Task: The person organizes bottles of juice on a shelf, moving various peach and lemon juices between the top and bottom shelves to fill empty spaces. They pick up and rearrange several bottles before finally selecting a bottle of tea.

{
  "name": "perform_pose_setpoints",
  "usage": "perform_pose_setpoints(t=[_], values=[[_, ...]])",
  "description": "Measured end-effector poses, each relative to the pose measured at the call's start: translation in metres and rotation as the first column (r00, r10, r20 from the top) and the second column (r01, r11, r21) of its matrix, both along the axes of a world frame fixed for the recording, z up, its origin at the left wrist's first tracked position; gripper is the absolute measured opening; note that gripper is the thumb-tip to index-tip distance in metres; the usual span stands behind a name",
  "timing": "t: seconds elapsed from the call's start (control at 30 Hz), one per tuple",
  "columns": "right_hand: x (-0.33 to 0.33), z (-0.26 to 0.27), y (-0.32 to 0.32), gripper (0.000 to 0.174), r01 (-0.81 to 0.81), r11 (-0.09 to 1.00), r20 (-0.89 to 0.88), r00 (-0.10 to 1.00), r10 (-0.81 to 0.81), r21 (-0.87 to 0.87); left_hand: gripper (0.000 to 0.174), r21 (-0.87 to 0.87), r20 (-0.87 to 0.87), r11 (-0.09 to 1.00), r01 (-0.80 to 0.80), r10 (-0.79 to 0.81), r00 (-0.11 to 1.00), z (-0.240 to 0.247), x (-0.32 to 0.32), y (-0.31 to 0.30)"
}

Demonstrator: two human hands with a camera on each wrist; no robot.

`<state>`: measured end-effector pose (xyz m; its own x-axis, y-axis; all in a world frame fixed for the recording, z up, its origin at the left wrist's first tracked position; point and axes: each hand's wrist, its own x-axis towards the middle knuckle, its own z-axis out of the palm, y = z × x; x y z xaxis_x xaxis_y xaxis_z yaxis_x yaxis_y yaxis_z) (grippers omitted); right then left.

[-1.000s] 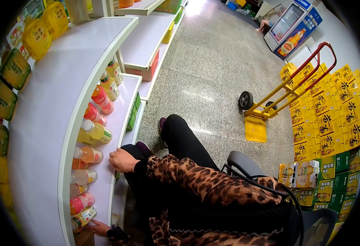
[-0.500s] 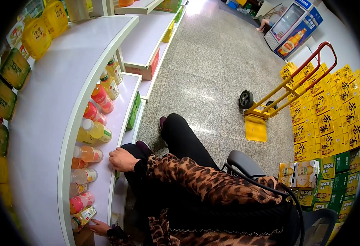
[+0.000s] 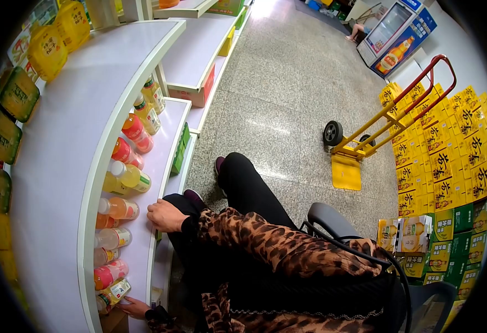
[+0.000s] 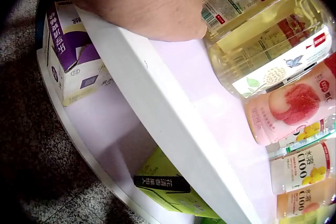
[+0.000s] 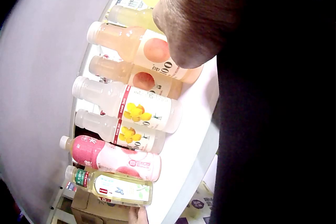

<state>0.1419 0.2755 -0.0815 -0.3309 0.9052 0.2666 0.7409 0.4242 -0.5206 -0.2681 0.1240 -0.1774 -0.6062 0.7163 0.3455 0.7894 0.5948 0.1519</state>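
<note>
Drink bottles stand in rows on the lower shelf [image 3: 145,222]. Close to the last yellow bottle [image 3: 113,293], the left hand [image 3: 134,307] touches around its base at the shelf's front; in the right wrist view its fingertips [image 5: 137,215] look straight. The left wrist view shows the back of that hand [image 4: 152,11] beside yellow bottles [image 4: 273,50], its fingers mostly hidden. The right hand [image 3: 167,216] rests on the shelf's front edge, loosely bent and holding nothing, near an orange bottle [image 3: 122,208]. In the right wrist view this hand [image 5: 194,19] covers part of an orange bottle [image 5: 118,40].
The upper shelf [image 3: 60,166] overhangs the bottles. Green boxes [image 3: 180,150] sit on a level below. Behind the person's knees are a yellow hand truck [image 3: 348,161], stacked yellow cartons [image 3: 440,150] and a drinks fridge [image 3: 390,33]. A chair armrest [image 3: 332,222] is at the right.
</note>
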Motion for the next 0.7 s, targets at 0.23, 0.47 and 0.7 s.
perform_pose_setpoints(t=[0.23,0.47,0.7], values=[[0.0012,0.0025,-0.0005,0.011,-0.007,1.0,0.001,1.0,0.007,0.001,0.058,-0.038,-0.022,0.999,-0.019,0.018,1.0,-0.0012,-0.0017,0.0007],[0.0016,0.003,-0.0006,0.012,-0.003,1.0,-0.005,1.0,0.003,0.004,0.058,-0.028,-0.026,1.0,-0.004,0.003,1.0,-0.0079,-0.0086,0.0004],[0.0017,0.0024,-0.0011,0.012,-0.007,1.0,-0.007,1.0,0.007,0.007,0.058,-0.06,0.015,0.998,-0.016,0.017,1.0,-0.0011,-0.0031,0.0006]])
